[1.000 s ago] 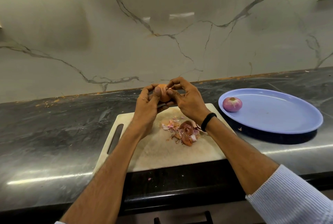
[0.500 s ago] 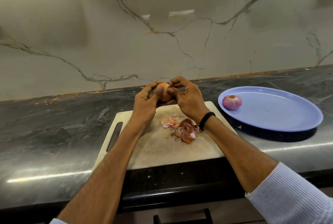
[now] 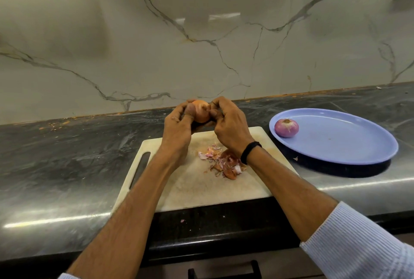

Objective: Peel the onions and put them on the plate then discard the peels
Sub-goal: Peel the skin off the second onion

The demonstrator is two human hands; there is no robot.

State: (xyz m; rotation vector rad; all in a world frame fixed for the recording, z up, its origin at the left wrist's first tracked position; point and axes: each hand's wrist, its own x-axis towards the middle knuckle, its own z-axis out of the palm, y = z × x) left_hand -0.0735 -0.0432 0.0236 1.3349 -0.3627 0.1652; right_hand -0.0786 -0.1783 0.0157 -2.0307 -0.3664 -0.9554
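Orange onion (image 3: 201, 111) held up by both hands.
Left hand (image 3: 179, 126) grips it; right hand (image 3: 228, 125) pinches its skin. Peels (image 3: 221, 161) lie under the right wrist; plate (image 3: 358, 144) sits further right.

Peels (image 3: 221, 162) are lying on the cutting board (image 3: 201, 189), while the plate (image 3: 336, 139) with a peeled onion (image 3: 286, 127) is sitting to its right.

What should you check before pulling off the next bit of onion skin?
1. Left hand and right hand grip the brown-skinned onion: ok.
2. Loose skin edge ready to pull: cannot tell, fingers hide it.
3. White plastic cutting board beneath the wrists: ok.
4. Round blue plate has room beside the peeled purple onion: ok.
5. All peels on the board: not ok, a pink scrap lies on the black counter edge.
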